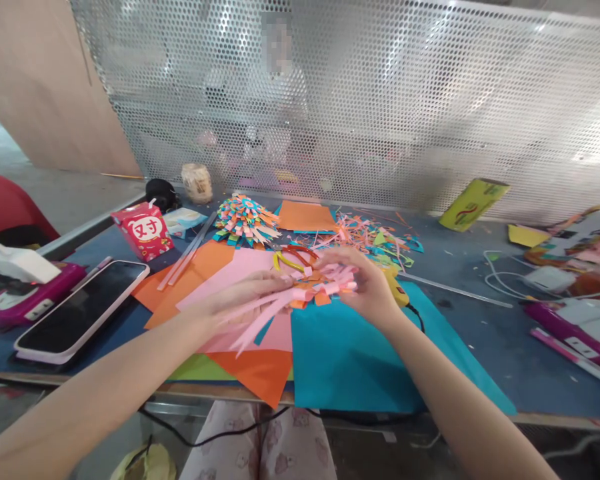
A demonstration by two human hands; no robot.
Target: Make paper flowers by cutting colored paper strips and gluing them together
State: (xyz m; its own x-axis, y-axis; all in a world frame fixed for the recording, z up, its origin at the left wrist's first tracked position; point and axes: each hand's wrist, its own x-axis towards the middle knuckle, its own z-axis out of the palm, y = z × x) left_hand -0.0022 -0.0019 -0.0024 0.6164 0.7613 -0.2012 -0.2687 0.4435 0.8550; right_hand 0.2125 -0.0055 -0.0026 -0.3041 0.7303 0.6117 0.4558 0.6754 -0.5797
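Observation:
Between my two hands hangs a ring-like paper flower of pink and orange folded strips [323,293], above the coloured sheets. My left hand [257,293] pinches its left side, with long loose pink strips trailing down below the fingers. Curled around the right side of the flower is my right hand [363,283], fingers closed on its looped edge. Just behind the flower lie scissors with yellow and red-brown handles [290,261], partly hidden. A yellow glue gun [396,288] with a black cord is beside my right hand. Under everything spread a teal sheet [370,367] and a pink sheet [275,337].
Behind stand a finished multicoloured paper flower [243,217], orange sheets [306,217] and a heap of paper scraps [375,240]. A phone [83,310], a red box [143,230] and clear glue sticks [187,253] lie left. Purple power strips [577,333] and a yellow-green tube [474,203] are right.

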